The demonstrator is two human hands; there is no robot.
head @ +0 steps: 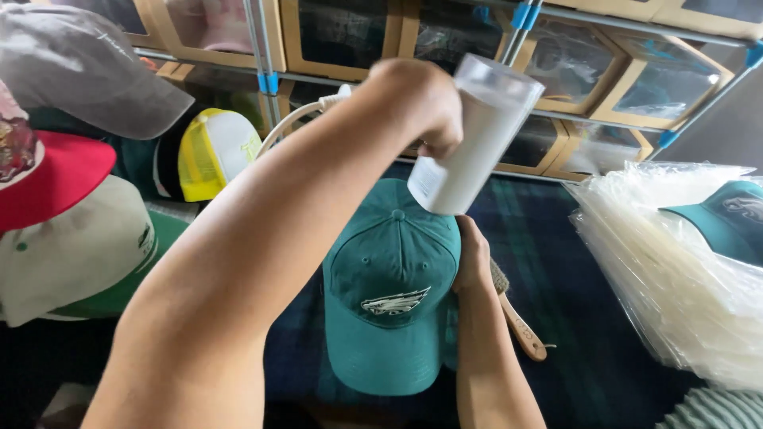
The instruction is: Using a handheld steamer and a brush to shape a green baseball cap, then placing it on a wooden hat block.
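- The counter (pixel 588 318), covered in a dark blue-green plaid cloth, carries everything in the middle of the view.
- Shelves (pixel 556 103) of tan boxes with clear fronts run along the counter's far edge on a metal frame with blue joints.
- A stack of clear plastic bags (pixel 675 294) sits at the counter's right edge, with a bagged teal cap (pixel 727 218) on top.
- At the left edge lie several caps: a grey cap (pixel 79 63) high up, a red-brimmed cap (pixel 56 175) below it, a white and green cap (pixel 75 246) under that, and a yellow mesh cap (pixel 211 151) further back.
- The green cap (pixel 389 294) lies in the middle of the counter, brim toward the near edge, with a white bird emblem on its front panel.
- A white handheld steamer (pixel 473 139) with a clear top hangs tilted just above the green cap's crown; its white cord (pixel 294 119) trails back to the left.
- The left hand (pixel 421 103) is wrapped tightly around the steamer's handle.
- The right hand (pixel 473 254) presses against the right side of the green cap, fingers tucked out of sight behind it.
- A wooden brush (pixel 517 318) lies on the counter just beside the right hand.
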